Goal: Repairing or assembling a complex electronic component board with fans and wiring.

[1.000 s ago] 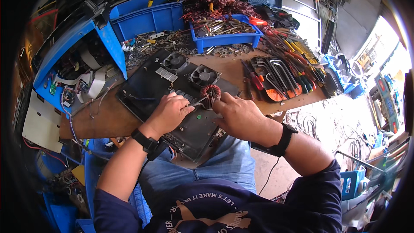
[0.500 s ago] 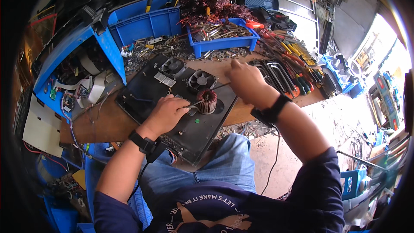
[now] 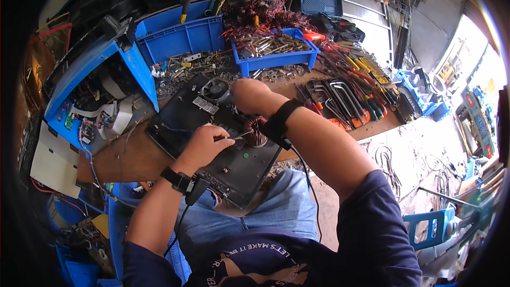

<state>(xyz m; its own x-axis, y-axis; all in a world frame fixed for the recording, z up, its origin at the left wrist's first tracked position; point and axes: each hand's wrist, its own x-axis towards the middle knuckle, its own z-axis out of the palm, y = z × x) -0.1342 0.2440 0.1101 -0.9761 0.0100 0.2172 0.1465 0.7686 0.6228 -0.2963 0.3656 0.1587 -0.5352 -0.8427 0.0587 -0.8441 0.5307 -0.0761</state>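
Observation:
A copper-wound toroidal coil (image 3: pixel 256 131) stands on a dark flat panel (image 3: pixel 239 172) that lies partly over my knees. My left hand (image 3: pixel 206 144) rests beside it, fingers pinched round a slim metal tool (image 3: pixel 244 134) whose tip reaches the coil's side. Beyond the coil, my right hand (image 3: pixel 252 96) is closed low over the panel and covers most of the second fan. Whatever it grips is hidden behind the hand and wrist. One black fan (image 3: pixel 214 89) and a row of small silver plates (image 3: pixel 205 106) show to its left.
An open blue equipment case (image 3: pixel 79 82) stands at the left. Behind the panel are a blue bin (image 3: pixel 183 34) and a blue tray (image 3: pixel 273 64) of metal scraps, with loose bits around them. Hex keys (image 3: pixel 340 101) and screwdrivers (image 3: pixel 372 98) lie at the right.
My right hand has swung left from beyond the panel's right edge to over the second fan. The thin dark rod seen in it before is now hidden. My left hand stays beside the coil.

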